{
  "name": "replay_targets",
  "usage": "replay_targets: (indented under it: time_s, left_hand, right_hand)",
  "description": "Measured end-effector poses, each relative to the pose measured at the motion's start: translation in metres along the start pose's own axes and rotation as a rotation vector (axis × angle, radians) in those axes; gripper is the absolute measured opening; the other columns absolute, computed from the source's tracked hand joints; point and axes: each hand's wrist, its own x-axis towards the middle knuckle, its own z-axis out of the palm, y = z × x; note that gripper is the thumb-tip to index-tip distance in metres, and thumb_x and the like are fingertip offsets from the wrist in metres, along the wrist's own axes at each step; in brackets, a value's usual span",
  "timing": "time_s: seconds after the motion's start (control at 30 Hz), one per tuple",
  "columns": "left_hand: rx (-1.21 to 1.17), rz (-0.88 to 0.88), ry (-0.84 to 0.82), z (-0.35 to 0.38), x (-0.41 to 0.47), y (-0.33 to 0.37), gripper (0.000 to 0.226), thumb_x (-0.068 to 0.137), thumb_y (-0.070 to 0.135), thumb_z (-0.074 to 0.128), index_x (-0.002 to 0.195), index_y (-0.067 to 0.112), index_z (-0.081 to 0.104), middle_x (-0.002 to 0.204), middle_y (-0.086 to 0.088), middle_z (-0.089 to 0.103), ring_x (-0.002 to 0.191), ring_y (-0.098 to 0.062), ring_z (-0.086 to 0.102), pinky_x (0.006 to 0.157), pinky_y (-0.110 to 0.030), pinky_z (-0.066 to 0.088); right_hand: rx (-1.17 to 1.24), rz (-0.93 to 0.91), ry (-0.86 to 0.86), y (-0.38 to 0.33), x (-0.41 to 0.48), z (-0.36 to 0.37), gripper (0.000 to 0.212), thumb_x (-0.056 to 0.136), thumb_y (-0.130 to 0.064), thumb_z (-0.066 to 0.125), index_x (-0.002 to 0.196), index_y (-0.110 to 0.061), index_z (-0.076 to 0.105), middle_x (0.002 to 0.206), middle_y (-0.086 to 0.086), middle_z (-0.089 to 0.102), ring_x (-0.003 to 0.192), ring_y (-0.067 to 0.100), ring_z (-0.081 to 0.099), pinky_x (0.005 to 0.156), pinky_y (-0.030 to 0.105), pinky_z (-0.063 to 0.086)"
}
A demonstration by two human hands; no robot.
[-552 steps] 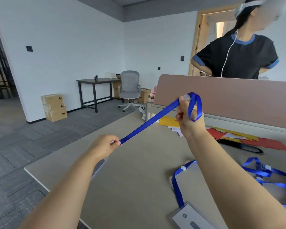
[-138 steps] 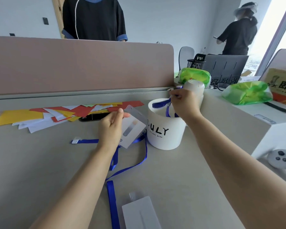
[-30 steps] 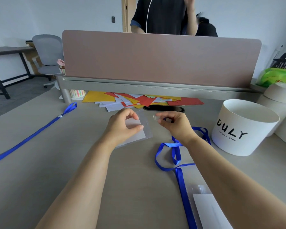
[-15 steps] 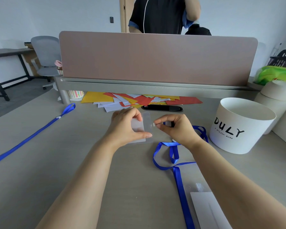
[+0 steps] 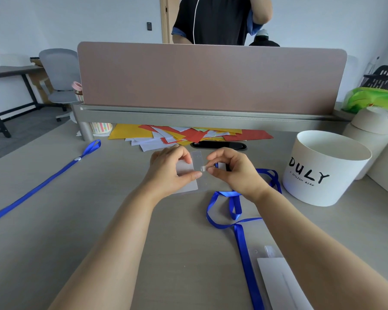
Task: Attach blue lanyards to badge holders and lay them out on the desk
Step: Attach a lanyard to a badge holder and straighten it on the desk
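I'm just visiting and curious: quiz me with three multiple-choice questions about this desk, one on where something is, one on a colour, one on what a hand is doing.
1. Where does the white tub stand? A. right of both hands B. far to the left C. on the floor
2. What colour is the lanyard stretched out on the left? A. red B. green C. blue
3. What is the left hand doing? A. lying flat and empty B. holding a badge holder C. lifting the tub
Answers: 1 A, the tub sits right of the right hand, which pinches a clear clip; 2 C, the ribbon is plainly blue; 3 B, its fingers curl round the holder.
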Motion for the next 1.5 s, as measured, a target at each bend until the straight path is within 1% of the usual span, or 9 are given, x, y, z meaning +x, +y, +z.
replay_targets:
  time_s: [0.27, 0.43, 0.57, 0.77, 0.9, 1.0, 1.2, 1.4, 1.5]
  left_hand:
    - [-0.021, 0.007, -0.020, 0.003, 0.002, 0.000, 0.032, 0.076, 0.031, 0.073, 0.069, 0.025, 0.042, 0.069, 0.013, 0.050, 0.079, -0.024, 0.052, 0.076, -0.037, 0.040]
    - [0.025, 0.047, -0.027, 0.004, 0.002, 0.011, 0.039, 0.070, 0.037, 0.076, 0.063, 0.029, 0.039, 0.062, 0.015, 0.047, 0.067, -0.011, 0.044, 0.069, -0.027, 0.030]
    - [0.122, 0.056, -0.013, 0.006, -0.002, 0.028, 0.041, 0.069, 0.042, 0.075, 0.073, 0.017, 0.044, 0.066, 0.015, 0.044, 0.070, -0.009, 0.037, 0.070, -0.013, 0.027]
    - [0.189, 0.027, -0.019, 0.014, -0.008, 0.043, 0.053, 0.073, 0.047, 0.071, 0.117, 0.023, 0.053, 0.088, 0.005, 0.058, 0.088, -0.017, 0.054, 0.084, -0.026, 0.025]
    - [0.228, 0.065, -0.040, 0.019, -0.010, 0.045, 0.025, 0.073, 0.052, 0.068, 0.083, 0.029, 0.065, 0.081, 0.014, 0.058, 0.085, -0.013, 0.057, 0.076, -0.025, 0.019]
    - [0.220, 0.036, -0.048, 0.020, -0.012, 0.049, 0.020, 0.072, 0.048, 0.070, 0.065, 0.033, 0.058, 0.067, 0.013, 0.049, 0.076, -0.017, 0.045, 0.072, -0.027, 0.018]
    - [0.191, 0.041, -0.102, 0.020, -0.012, 0.049, 0.021, 0.073, 0.043, 0.072, 0.071, 0.022, 0.070, 0.072, 0.014, 0.048, 0.068, 0.000, 0.035, 0.071, -0.026, 0.020]
    - [0.145, -0.013, -0.232, 0.018, -0.012, 0.054, 0.015, 0.076, 0.035, 0.072, 0.086, 0.024, 0.072, 0.078, 0.015, 0.064, 0.088, -0.012, 0.059, 0.085, -0.029, 0.044]
    - [0.162, -0.045, -0.280, 0.018, -0.012, 0.058, 0.016, 0.077, 0.033, 0.071, 0.090, 0.023, 0.074, 0.088, 0.010, 0.070, 0.093, -0.013, 0.060, 0.086, -0.027, 0.043]
  right_hand:
    - [0.077, 0.004, -0.042, -0.005, -0.008, -0.005, 0.021, 0.085, 0.005, 0.057, 0.101, -0.007, 0.051, 0.083, 0.004, 0.066, 0.050, -0.002, 0.050, 0.056, 0.008, 0.039]
    - [0.083, 0.017, -0.045, 0.001, -0.015, -0.015, 0.025, 0.081, 0.001, 0.063, 0.090, -0.019, 0.052, 0.072, -0.010, 0.070, 0.073, 0.029, 0.047, 0.071, 0.040, 0.041]
    - [0.120, 0.045, -0.042, -0.002, -0.025, -0.023, 0.026, 0.083, 0.002, 0.062, 0.088, -0.021, 0.052, 0.071, -0.011, 0.071, 0.076, 0.028, 0.046, 0.070, 0.038, 0.040]
    - [0.184, 0.068, -0.036, 0.002, -0.038, -0.031, 0.027, 0.081, 0.005, 0.063, 0.089, -0.019, 0.055, 0.072, -0.010, 0.072, 0.078, 0.029, 0.050, 0.076, 0.043, 0.043]
    - [0.152, 0.080, -0.018, 0.003, -0.044, -0.029, 0.032, 0.071, 0.000, 0.074, 0.090, -0.018, 0.056, 0.071, -0.008, 0.071, 0.070, 0.016, 0.061, 0.074, 0.031, 0.051]
    - [0.089, 0.079, 0.049, 0.008, -0.046, -0.026, 0.029, 0.070, -0.005, 0.077, 0.086, -0.020, 0.058, 0.069, -0.008, 0.070, 0.070, 0.018, 0.062, 0.076, 0.039, 0.052]
    - [0.025, 0.058, 0.086, 0.007, -0.050, -0.028, 0.023, 0.071, -0.007, 0.076, 0.081, -0.018, 0.059, 0.067, -0.009, 0.070, 0.071, 0.018, 0.066, 0.070, 0.028, 0.053]
    - [-0.024, 0.015, 0.087, 0.005, -0.054, -0.029, 0.022, 0.072, -0.006, 0.075, 0.078, -0.022, 0.061, 0.074, -0.006, 0.069, 0.072, 0.008, 0.067, 0.075, 0.021, 0.054]
    - [-0.024, 0.015, 0.059, 0.005, -0.056, -0.029, 0.024, 0.074, -0.004, 0.073, 0.079, -0.023, 0.060, 0.075, -0.008, 0.069, 0.071, 0.003, 0.067, 0.079, 0.021, 0.055]
